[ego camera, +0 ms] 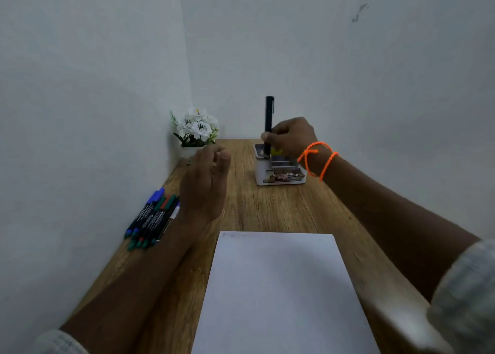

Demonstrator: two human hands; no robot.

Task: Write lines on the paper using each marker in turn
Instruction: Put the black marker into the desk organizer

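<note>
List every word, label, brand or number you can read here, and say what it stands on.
"OPL": white letters on the dark label on the front of the white desk organizer; the letters may go on, and the rest of that label is too blurred to read.
Print on the barrels of the markers lying at the left: too small and blurred to read.
The paper: no readable text.

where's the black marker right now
In the head view the black marker stands upright in the right hand, its lower end at the white holder at the desk's far end.
</note>
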